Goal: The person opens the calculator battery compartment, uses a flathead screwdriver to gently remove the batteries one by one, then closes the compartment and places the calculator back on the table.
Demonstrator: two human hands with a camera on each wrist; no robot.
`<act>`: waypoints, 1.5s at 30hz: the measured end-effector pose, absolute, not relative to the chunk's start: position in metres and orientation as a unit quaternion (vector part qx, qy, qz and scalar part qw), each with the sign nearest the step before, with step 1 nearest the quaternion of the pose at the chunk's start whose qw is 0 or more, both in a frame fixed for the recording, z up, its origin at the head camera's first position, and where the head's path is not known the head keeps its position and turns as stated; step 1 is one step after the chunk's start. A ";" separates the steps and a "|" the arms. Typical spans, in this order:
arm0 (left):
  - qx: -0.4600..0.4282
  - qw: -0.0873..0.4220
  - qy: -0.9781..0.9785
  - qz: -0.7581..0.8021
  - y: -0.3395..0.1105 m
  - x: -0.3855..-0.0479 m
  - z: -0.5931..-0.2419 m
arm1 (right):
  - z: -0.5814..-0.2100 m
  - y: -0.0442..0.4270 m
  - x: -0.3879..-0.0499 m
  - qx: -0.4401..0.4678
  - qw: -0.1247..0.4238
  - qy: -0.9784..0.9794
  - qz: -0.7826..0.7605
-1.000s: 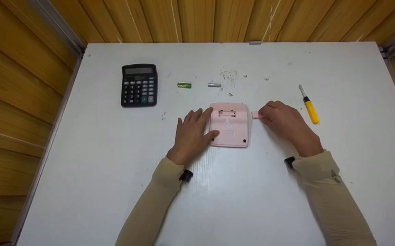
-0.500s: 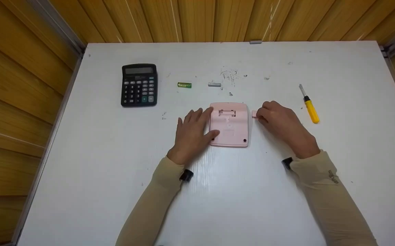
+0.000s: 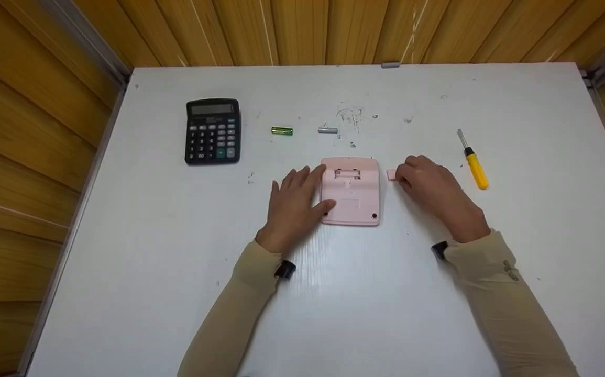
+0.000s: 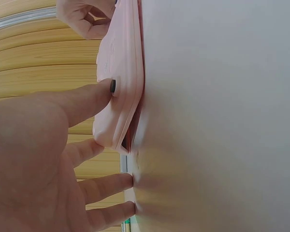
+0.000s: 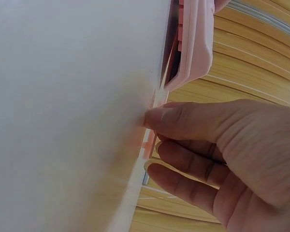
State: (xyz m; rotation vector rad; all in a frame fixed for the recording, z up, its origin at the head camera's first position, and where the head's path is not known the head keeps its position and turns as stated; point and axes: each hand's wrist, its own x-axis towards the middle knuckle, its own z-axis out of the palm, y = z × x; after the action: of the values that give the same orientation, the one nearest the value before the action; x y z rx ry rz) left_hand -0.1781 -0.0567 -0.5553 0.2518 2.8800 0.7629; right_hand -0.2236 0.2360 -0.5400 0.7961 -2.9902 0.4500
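A pink calculator (image 3: 352, 196) lies face down on the white table, its battery compartment (image 3: 348, 174) uncovered near the top. My left hand (image 3: 293, 204) rests along its left side, fingers spread. In the left wrist view the thumb touches the calculator's back beside a black foot (image 4: 113, 86), and one finger meets its edge. Just right of the calculator, my right hand (image 3: 433, 191) pinches a small pink battery cover (image 3: 391, 175) at the table surface. Part of that cover (image 5: 148, 145) shows in the right wrist view; the fingers hide the rest.
Beyond the calculator lie a green battery (image 3: 282, 131) and a grey battery (image 3: 327, 130). A black calculator (image 3: 212, 131) sits at the back left. To the right of my right hand lies a yellow-handled screwdriver (image 3: 475, 166). A small grey piece (image 3: 390, 65) lies at the table's far edge.
My right hand and wrist have shifted slightly left, the fingers still on the battery cover. The left hand and the pink calculator have stayed in place.
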 end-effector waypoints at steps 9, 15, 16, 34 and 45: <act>0.084 0.072 0.961 0.252 -0.057 -0.178 -0.557 | -0.540 0.236 -0.224 0.255 0.003 -0.955 0.154; 0.081 0.076 0.961 0.255 -0.056 -0.178 -0.556 | -0.538 0.236 -0.222 0.259 0.015 -0.953 0.158; 0.081 0.078 0.960 0.255 -0.056 -0.178 -0.556 | -0.538 0.236 -0.221 0.260 0.019 -0.952 0.158; 0.086 0.071 0.960 0.256 -0.056 -0.179 -0.557 | -0.511 0.205 -0.207 0.297 0.081 -0.939 0.151; 0.088 0.074 0.959 0.259 -0.057 -0.179 -0.556 | -0.506 0.180 -0.202 0.317 0.100 -0.932 0.145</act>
State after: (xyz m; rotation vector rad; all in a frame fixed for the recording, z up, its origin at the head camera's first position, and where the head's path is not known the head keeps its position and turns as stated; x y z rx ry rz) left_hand -0.1791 -0.0568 -0.5559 0.2651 2.8784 0.7785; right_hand -0.2017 0.1795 -0.5057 0.9360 -2.7562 0.4279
